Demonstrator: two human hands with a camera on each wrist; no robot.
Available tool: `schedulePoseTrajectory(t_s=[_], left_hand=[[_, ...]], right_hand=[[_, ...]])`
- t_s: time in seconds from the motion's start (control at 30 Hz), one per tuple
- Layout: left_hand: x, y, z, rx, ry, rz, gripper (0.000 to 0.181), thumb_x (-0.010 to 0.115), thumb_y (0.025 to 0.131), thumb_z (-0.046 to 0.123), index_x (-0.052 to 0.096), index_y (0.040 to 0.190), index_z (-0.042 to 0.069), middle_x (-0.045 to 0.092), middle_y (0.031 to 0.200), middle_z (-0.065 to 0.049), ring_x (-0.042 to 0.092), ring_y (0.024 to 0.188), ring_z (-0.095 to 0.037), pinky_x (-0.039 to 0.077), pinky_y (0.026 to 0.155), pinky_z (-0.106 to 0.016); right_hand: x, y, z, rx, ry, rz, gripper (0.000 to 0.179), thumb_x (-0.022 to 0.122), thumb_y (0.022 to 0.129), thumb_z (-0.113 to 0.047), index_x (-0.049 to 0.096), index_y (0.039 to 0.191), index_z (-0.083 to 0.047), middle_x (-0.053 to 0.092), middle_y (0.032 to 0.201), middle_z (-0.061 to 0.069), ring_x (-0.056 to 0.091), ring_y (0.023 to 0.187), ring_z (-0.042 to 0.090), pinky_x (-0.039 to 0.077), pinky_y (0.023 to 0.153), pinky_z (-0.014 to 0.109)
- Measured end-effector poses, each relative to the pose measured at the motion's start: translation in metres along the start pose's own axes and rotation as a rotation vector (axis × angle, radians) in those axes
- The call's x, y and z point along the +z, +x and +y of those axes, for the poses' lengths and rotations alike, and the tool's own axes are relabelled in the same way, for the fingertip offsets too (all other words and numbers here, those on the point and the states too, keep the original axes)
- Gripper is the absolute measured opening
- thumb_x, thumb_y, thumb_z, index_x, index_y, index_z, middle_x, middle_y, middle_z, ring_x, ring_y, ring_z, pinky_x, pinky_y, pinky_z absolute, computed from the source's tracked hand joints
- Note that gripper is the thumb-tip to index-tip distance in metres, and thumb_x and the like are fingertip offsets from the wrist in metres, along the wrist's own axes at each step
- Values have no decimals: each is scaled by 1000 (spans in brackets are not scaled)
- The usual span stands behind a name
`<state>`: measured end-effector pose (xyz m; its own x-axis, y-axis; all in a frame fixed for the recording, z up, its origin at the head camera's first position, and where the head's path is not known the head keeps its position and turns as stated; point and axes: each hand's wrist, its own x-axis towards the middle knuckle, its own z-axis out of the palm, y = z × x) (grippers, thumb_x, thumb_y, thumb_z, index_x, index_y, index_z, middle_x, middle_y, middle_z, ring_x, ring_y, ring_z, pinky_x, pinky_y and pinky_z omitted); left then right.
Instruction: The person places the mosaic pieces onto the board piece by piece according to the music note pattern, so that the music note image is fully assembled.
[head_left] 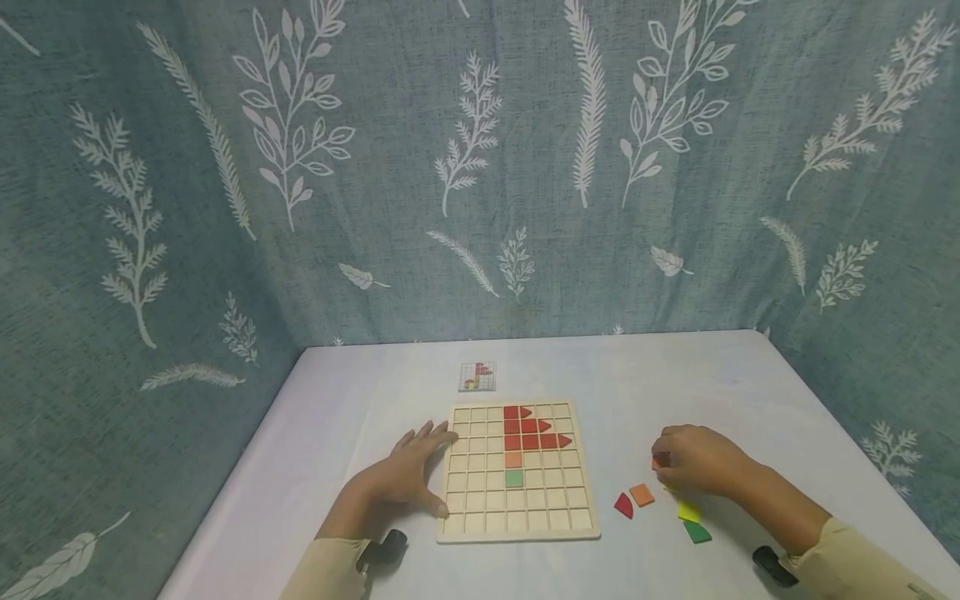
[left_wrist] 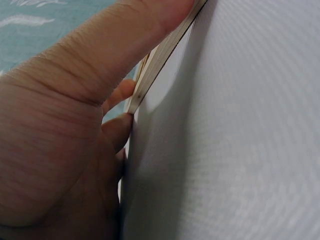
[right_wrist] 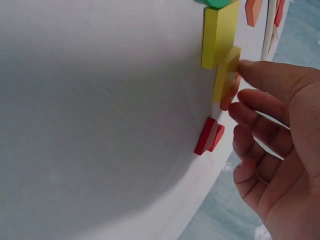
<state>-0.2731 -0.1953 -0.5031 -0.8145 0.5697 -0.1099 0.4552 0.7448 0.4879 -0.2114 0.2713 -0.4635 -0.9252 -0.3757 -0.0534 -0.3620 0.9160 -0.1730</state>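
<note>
A wooden grid board [head_left: 472, 504] lies on the table with a column of red tiles [head_left: 512, 427], an orange square and a green square set in its cells. My left hand [head_left: 408, 471] rests along the board's left edge, fingers spread and the thumb [left_wrist: 150, 20] against its side. Over the loose tiles on the right is my right hand [head_left: 701, 458]. In the right wrist view, its thumb is at a yellow tile [right_wrist: 227, 75] and its fingers curve loosely near an orange tile [right_wrist: 230, 95]. Two red tiles [right_wrist: 207, 136] lie beside them.
A small pattern card [head_left: 477, 377] lies behind the board. Between board and right hand are a red quarter-round tile [head_left: 624, 505] and an orange square tile [head_left: 642, 494]. A yellow tile [head_left: 688, 512] and a green tile [head_left: 697, 532] lie nearer. Patterned curtains [head_left: 405, 167] surround the table.
</note>
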Motion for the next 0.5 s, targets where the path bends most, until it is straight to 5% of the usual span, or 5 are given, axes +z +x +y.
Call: schedulePoseTrajectory(t_s=[0.5], left_hand=[[0,-1,-2,-12,9,-9,124,85,46,65,36,150,20,19,160,-8,5,148,-30,0,118,-50]], right_hand=[[5,22,-25,30,-5,-17,13,79,78,-23,73,89,-21,55,76,-14,49,70,8,52,70,29]])
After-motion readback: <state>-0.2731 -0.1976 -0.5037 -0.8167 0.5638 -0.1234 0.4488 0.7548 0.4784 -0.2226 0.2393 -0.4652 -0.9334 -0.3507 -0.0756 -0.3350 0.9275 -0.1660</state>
